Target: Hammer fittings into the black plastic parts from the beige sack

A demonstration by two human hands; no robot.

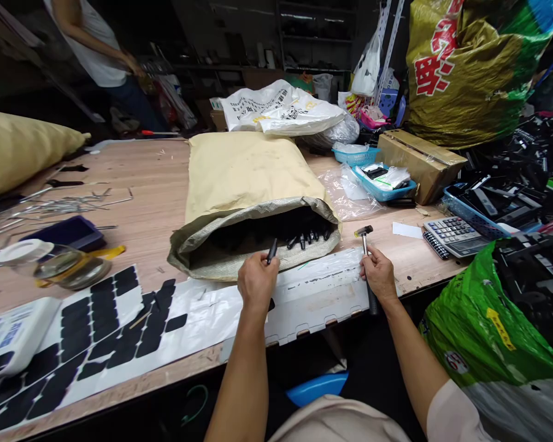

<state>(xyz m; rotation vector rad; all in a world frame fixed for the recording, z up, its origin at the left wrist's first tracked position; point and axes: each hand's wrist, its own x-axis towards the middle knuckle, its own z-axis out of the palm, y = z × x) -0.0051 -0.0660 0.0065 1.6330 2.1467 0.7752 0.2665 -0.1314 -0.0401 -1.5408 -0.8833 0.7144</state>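
Observation:
In the head view, my left hand (258, 279) is closed round a small black part (271, 251), its pointed end sticking up, in front of the mouth of a big tan sack (253, 172). Several black parts (306, 238) lie inside the sack's opening. My right hand (378, 271) grips a small hammer (364, 242) by its handle, head up, to the right of the sack. Below both hands a white board (313, 307) runs along the table's front edge.
Black adhesive pads (104, 310), a tape roll (76, 267) and metal rods (74, 205) lie left. A calculator (456, 236), blue baskets (384, 191), a cardboard box (419, 162) and a green bag (493, 325) stand right. A person (94, 43) is at the back left.

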